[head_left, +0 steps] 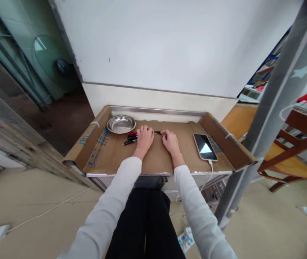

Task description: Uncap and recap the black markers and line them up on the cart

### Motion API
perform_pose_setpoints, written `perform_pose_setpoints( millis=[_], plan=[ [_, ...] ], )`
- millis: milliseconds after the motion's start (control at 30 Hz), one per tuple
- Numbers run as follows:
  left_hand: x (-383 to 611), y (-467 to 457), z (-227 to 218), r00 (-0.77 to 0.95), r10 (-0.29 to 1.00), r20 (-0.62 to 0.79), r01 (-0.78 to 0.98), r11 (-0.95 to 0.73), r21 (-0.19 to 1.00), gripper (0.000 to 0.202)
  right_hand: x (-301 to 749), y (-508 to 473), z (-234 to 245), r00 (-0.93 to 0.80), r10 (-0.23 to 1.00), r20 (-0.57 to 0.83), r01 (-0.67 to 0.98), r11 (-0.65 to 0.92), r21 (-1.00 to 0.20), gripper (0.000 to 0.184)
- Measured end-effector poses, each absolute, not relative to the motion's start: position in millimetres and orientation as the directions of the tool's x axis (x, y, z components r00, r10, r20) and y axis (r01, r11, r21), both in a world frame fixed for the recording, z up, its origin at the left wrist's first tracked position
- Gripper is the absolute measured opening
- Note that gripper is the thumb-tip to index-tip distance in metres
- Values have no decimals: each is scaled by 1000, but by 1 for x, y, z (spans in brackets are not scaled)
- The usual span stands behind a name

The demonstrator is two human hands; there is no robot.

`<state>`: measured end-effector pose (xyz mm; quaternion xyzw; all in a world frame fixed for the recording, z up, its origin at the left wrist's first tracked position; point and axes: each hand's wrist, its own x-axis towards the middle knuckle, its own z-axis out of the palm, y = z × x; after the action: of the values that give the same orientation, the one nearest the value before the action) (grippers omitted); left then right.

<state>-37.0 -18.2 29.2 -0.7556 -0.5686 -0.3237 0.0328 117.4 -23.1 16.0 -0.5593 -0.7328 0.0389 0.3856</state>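
Observation:
On a cardboard-covered table (156, 158) my left hand (144, 138) and my right hand (170, 141) both lie on a thin black pen (157, 132) held between them. The fingers of each hand are curled onto an end of it. Just left of my left hand lie several more pens (130, 138), black ones and a red one. A round steel dish (121, 124) stands at the far left of the table.
A phone (205, 146) with its cable plugged in lies at the right of the cardboard. A white wall rises behind the table. A grey metal post (274, 93) and a wooden chair (290, 158) stand to the right.

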Motion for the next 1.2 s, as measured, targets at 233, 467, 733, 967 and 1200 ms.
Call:
perform_pose_setpoints(
  millis=[233, 467, 733, 967, 1200],
  plan=[
    [-55, -41, 28, -180, 840, 512, 884, -90, 459, 15, 116, -25, 18, -80, 858, 507, 771, 375, -514, 30],
    [-59, -47, 25, -175, 870, 462, 898, -51, 436, 10, 118, -21, 14, -94, 863, 496, 764, 382, -519, 31],
    [-52, -41, 22, 281, 816, 505, 763, -509, 399, 26, 116, -22, 15, -33, 857, 514, 717, 379, -585, 29],
    [-44, -42, 29, 372, 757, 536, 564, -644, 517, 10, 109, -29, 18, -181, 875, 450, 659, 447, -605, 26],
    [-43, -39, 30, 407, 757, 512, 596, -644, 479, 8, 109, -26, 15, -186, 909, 373, 691, 391, -608, 24]
  ],
)
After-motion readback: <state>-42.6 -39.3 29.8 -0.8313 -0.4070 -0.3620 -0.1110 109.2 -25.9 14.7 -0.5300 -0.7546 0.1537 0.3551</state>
